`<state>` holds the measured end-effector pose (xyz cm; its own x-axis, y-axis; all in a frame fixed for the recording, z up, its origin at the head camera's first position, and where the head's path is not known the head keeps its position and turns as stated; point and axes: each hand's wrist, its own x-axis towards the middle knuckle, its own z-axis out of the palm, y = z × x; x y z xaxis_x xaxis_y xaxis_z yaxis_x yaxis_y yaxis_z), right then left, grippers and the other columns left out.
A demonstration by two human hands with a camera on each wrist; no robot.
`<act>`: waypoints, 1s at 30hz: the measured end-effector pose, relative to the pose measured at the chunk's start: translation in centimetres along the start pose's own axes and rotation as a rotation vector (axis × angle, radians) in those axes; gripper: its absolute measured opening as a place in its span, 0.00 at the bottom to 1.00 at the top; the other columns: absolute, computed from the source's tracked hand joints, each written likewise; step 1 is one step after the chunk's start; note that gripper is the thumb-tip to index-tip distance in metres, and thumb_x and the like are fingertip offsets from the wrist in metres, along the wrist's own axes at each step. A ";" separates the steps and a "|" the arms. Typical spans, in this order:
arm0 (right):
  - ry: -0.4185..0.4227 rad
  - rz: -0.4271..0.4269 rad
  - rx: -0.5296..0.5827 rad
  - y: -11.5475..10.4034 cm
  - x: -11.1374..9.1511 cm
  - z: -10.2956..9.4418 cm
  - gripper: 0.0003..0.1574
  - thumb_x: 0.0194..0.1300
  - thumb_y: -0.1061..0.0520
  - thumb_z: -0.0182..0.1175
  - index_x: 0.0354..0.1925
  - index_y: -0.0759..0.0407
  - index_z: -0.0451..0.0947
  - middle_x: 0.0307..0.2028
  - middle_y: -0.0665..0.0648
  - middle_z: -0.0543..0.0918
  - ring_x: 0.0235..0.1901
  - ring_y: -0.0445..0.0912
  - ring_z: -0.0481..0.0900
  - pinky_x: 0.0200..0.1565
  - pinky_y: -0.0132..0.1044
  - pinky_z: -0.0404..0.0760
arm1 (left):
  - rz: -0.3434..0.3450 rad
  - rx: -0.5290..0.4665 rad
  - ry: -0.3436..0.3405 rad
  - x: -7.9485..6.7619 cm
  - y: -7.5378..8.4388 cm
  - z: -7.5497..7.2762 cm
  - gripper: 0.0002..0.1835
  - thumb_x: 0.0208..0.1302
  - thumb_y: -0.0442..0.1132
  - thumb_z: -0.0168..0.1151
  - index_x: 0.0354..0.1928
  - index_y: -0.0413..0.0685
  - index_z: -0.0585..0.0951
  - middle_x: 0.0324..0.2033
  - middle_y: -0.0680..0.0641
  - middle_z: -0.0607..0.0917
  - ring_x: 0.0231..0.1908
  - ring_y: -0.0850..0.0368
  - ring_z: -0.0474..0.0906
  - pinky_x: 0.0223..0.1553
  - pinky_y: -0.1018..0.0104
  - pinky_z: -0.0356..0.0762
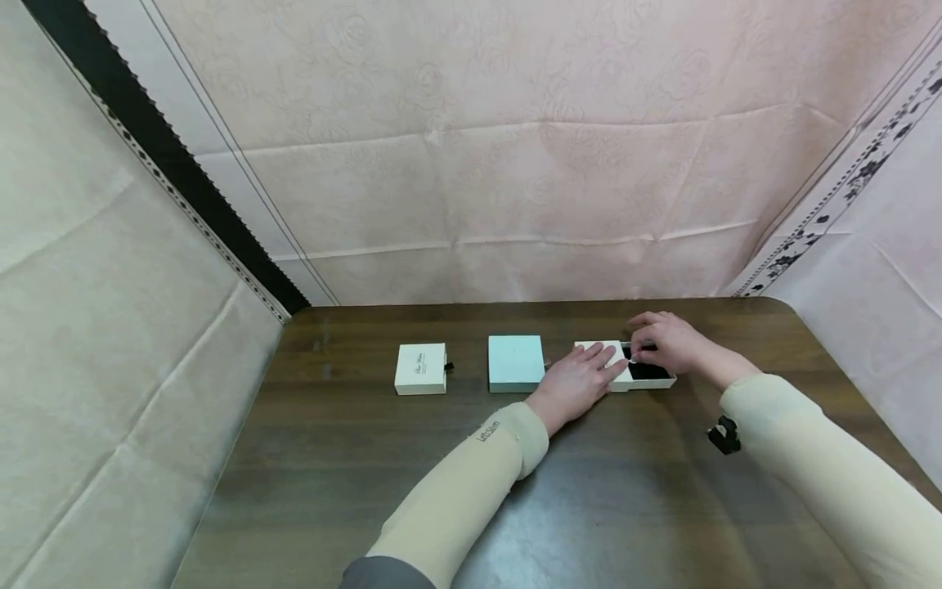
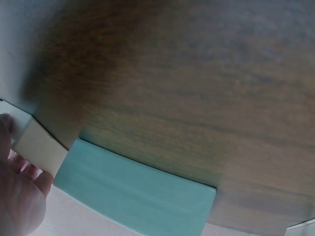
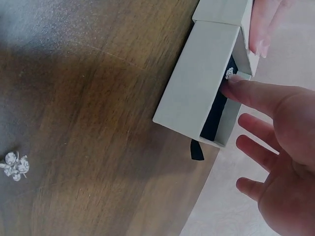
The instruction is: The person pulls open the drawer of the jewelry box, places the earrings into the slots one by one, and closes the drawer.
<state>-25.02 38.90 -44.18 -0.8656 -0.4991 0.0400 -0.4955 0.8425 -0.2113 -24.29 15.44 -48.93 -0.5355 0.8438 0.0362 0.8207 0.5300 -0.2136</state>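
A white drawer box (image 1: 614,384) stands on the table with its dark-lined tray (image 1: 651,372) slid out to the right. Across the top of its sleeve lies my left hand (image 1: 577,380), fingers spread and pressing down. My right hand (image 1: 666,343) reaches into the tray from above. Between its thumb and forefinger it pinches a small sparkling ring (image 3: 230,73), close against the dark lining; the fingertips partly hide the ring. The other right-hand fingers stay loosely bent outside the tray. A black ribbon tab (image 3: 197,150) sticks out from the tray's end.
Left of the white box sits a closed turquoise box (image 1: 515,364), near my left wrist. Farther left is a closed white box (image 1: 420,369) with printed lettering and a dark tab. A clear-stoned flower-shaped piece (image 3: 16,166) shows at the right wrist view's left edge. Pale cloth hangs behind the wooden table (image 1: 331,458).
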 end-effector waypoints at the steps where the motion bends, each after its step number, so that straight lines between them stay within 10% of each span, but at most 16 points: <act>1: -0.003 0.009 0.000 0.0 0.1 0.0 0.13 0.67 0.61 0.73 0.28 0.47 0.83 0.60 0.75 0.81 0.60 0.74 0.78 0.62 0.72 0.71 | -0.001 0.002 -0.001 0.0 0.0 0.0 0.29 0.87 0.54 0.46 0.85 0.67 0.60 0.83 0.53 0.62 0.81 0.57 0.58 0.78 0.62 0.62; 30: 0.103 0.050 -0.070 -0.2 -0.4 0.7 0.11 0.62 0.63 0.76 0.29 0.50 0.84 0.59 0.71 0.84 0.59 0.73 0.78 0.64 0.77 0.66 | -0.002 0.003 0.017 0.0 0.1 0.0 0.29 0.87 0.53 0.47 0.84 0.66 0.62 0.82 0.53 0.64 0.81 0.56 0.60 0.78 0.61 0.64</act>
<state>-24.51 38.77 -44.79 -0.8902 -0.4361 0.1318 -0.4527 0.8795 -0.1472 -24.23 15.44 -48.96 -0.5335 0.8442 0.0529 0.8192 0.5312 -0.2161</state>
